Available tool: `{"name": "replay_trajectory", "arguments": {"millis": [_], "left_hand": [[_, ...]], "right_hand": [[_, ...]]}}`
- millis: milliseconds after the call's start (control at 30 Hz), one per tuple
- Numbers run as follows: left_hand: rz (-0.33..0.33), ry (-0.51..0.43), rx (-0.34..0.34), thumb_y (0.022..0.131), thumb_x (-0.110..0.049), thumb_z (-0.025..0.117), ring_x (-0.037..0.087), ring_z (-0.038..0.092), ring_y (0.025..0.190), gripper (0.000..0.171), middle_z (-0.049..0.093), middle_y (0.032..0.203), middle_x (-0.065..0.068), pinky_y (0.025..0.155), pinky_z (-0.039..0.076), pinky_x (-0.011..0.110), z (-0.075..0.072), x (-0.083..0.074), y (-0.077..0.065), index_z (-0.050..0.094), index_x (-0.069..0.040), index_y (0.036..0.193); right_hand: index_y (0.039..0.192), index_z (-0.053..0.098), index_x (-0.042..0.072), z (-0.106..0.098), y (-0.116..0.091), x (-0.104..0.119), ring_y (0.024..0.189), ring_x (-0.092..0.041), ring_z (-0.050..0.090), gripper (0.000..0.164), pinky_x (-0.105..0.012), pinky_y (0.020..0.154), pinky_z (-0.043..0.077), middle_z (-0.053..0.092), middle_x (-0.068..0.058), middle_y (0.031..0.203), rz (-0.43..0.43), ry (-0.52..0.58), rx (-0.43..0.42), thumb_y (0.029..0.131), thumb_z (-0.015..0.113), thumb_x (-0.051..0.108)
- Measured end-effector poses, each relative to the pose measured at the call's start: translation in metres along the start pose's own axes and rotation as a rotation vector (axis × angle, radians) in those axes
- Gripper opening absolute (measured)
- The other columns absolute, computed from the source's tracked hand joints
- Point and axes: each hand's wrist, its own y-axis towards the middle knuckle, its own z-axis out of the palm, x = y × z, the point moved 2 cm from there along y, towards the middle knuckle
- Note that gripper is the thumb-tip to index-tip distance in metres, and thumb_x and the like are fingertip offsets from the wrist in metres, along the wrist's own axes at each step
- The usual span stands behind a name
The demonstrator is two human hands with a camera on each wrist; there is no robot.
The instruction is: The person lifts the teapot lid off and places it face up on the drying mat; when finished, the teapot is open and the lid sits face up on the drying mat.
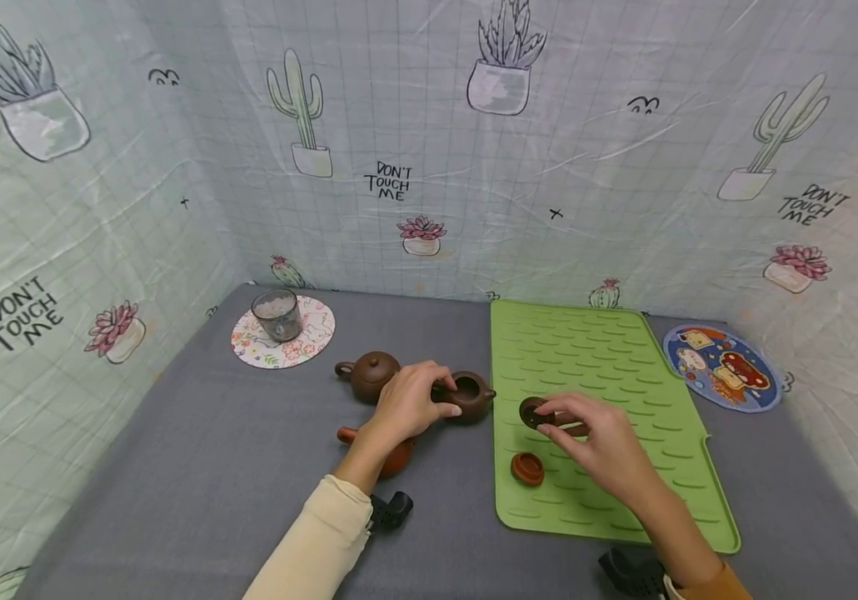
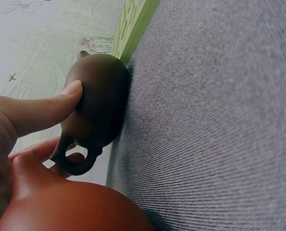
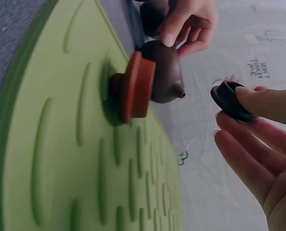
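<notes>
Dark lid (image 1: 529, 416): While our right hand (image 1: 600, 437) pinches it above the green mat (image 1: 586, 358), our left hand (image 1: 410, 402) grips a lidless teapot (image 1: 477, 407).
Teapot: just left of the mat.
Red lid (image 1: 527, 469): upturned, mat's near side.

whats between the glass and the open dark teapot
In the head view, a lidded brown teapot stands between the glass and the open dark teapot; part of the left hand, holding the open one, also intervenes.
</notes>
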Motion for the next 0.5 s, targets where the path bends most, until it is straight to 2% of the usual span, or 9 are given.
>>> {"name": "replay_trajectory", "arguments": {"millis": [233, 500], "left_hand": [[0.003, -0.002, -0.007, 0.08, -0.036, 0.087, 0.017, 0.068, 0.096, 0.025, 0.07, 0.108, -0.006, 0.076, 0.054, 0.035, -0.001, -0.001, 0.001, 0.073, -0.029, 0.099], [-0.001, 0.003, -0.003, 0.08, -0.036, 0.087, 0.017, 0.068, 0.096, 0.025, 0.07, 0.11, -0.007, 0.074, 0.053, 0.034, -0.002, -0.001, 0.0, 0.073, -0.029, 0.1]], "right_hand": [[0.103, 0.074, 0.015, 0.01, -0.002, -0.013, 0.092, -0.019, 0.076, 0.022, -0.021, 0.069, 0.061, 0.077, -0.004, 0.11, 0.006, -0.002, 0.078, 0.086, 0.08, 0.003], [0.105, 0.073, 0.016, 0.023, -0.007, -0.021, 0.095, -0.019, 0.075, 0.022, -0.022, 0.072, 0.061, 0.077, -0.002, 0.11, 0.007, -0.024, 0.141, 0.087, 0.078, 0.005]]}}
